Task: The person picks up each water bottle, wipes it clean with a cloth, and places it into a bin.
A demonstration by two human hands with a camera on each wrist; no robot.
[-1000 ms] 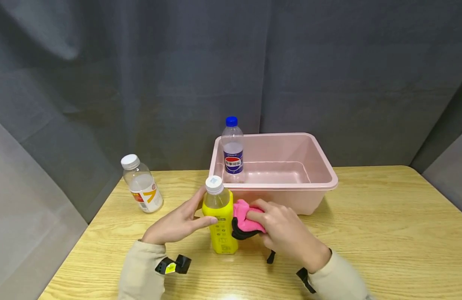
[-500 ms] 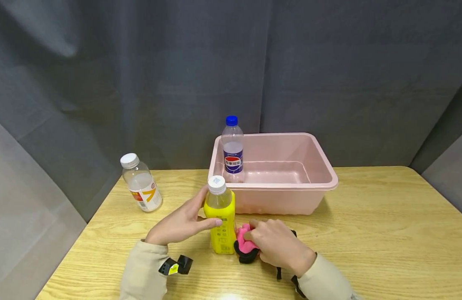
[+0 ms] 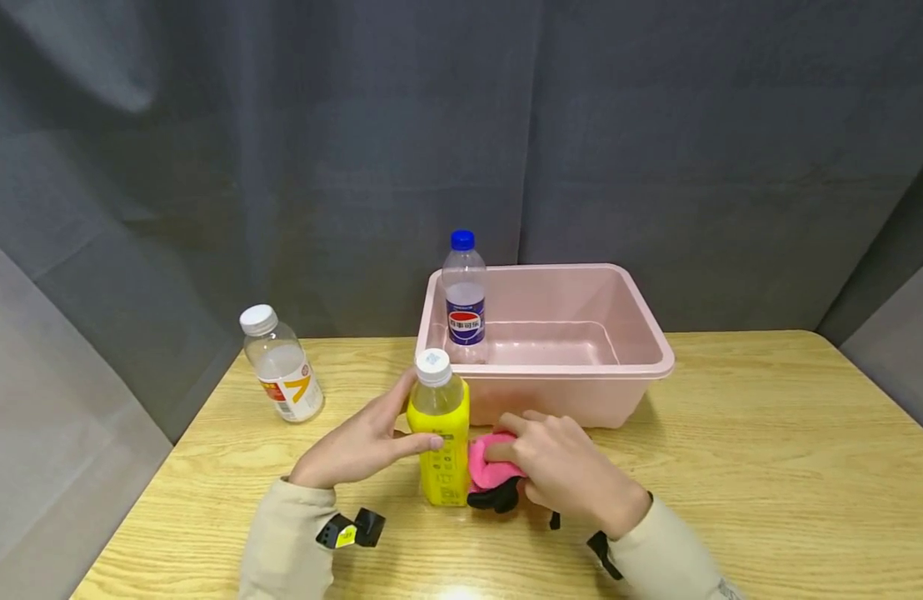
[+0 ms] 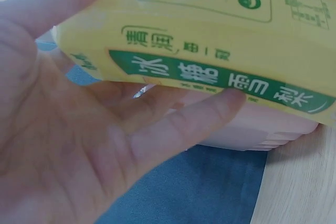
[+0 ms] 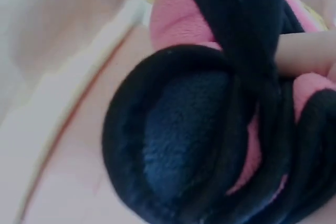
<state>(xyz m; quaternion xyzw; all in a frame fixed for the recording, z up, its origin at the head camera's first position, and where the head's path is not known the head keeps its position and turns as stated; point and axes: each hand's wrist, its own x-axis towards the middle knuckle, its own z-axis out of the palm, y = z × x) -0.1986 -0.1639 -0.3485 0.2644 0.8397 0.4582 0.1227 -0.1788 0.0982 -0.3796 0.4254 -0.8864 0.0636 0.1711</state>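
Note:
A yellow-labelled bottle (image 3: pixel 445 454) with a white cap stands upright on the table. My left hand (image 3: pixel 364 442) holds it from the left, thumb on the near side and fingers behind; in the left wrist view the fingers lie along its yellow label (image 4: pixel 210 40). My right hand (image 3: pixel 570 467) grips a bunched pink cloth (image 3: pixel 493 460) with black edging against the bottle's right side. Folds of the cloth's black trim (image 5: pixel 194 129) fill much of the right wrist view.
Behind the hands stands a pink basin (image 3: pixel 551 392). A blue-capped bottle (image 3: pixel 465 321) is upright at the basin's left inside. To the left, a white-capped bottle (image 3: pixel 289 379) stands on the wooden table (image 3: pixel 769 450), with a dark curtain (image 3: pixel 694 167) behind.
The right hand and cloth moved down along the bottle's right side, then slightly up again. The bottle shifted slightly right early on, the left hand still on it.

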